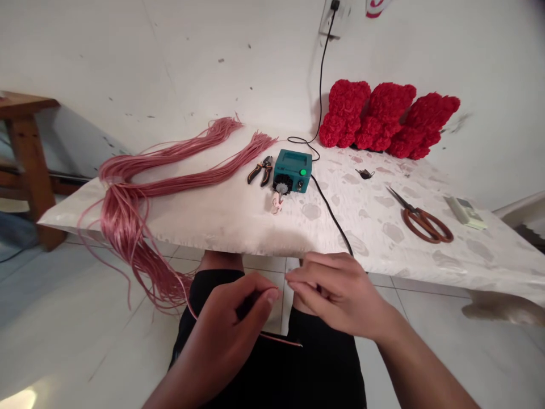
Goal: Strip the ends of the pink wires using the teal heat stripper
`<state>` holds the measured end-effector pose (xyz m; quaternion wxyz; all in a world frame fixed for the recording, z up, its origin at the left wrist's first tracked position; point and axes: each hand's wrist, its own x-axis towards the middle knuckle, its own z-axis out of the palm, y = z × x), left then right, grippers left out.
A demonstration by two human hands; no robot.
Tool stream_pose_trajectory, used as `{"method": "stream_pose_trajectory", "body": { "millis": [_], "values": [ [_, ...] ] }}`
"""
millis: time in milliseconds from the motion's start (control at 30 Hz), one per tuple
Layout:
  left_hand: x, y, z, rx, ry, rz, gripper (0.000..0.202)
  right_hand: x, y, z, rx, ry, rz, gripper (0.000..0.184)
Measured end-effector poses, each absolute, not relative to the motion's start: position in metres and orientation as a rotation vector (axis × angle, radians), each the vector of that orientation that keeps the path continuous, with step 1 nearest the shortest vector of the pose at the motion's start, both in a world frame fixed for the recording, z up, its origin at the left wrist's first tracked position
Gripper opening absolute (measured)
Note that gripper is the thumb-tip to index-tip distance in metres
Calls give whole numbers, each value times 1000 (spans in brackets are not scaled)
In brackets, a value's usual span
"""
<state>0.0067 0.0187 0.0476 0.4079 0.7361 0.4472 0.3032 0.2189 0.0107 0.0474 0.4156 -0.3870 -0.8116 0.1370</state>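
Note:
My left hand (230,326) is closed around a thin pink strand (276,338), whose dark-tipped end sticks out to the right over my black shorts. My right hand (336,292) hovers beside it, fingers bunched close to my left fingertips; anything between them is too thin to tell. Beyond the table edge, a large bundle of pink strands (123,227) is tied near its middle, with one part lying on the table and another hanging over the edge. Neither hand touches the bundle.
On the white mottled table (361,238) stand a teal electric device (293,170) with a black cord (332,216), orange-handled pliers (260,170), brown-handled scissors (426,224), a small black clip (365,174), a pale green packet (465,213) and several red flower-covered bears (383,119). A wooden bench (25,153) stands left.

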Motion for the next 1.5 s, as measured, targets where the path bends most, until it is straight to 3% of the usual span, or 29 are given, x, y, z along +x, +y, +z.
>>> {"method": "stream_pose_trajectory", "body": {
  "millis": [267, 433, 533, 667, 867, 1100, 1300, 1500],
  "values": [
    [15, 12, 38, 1319, 1169, 1183, 18, 216, -38, -20, -1091, -1414, 970, 10],
    [21, 17, 38, 1105, 985, 1369, 14, 184, -62, -45, -981, -1083, 1295, 20],
    [23, 15, 40, 1058, 952, 1346, 12, 161, -59, -42, -907, -1103, 1235, 31],
    [25, 11, 40, 1023, 1000, 1271, 12, 146, -47, -28, -839, -1160, 1103, 20],
    [23, 19, 30, 973, 1001, 1178, 10, 153, -38, -20, -947, -1261, 962, 29],
    [12, 20, 23, 1302, 1093, 949, 24, 170, -39, -17, -996, -1304, 1025, 22],
    [9, -5, 46, 1663, 1427, 1179, 16, 174, -39, -18, -1057, -1393, 938, 21],
    [23, -21, 47, 2175, 898, 916, 25, 174, -39, -25, -1062, -1472, 835, 40]
  ]
}}
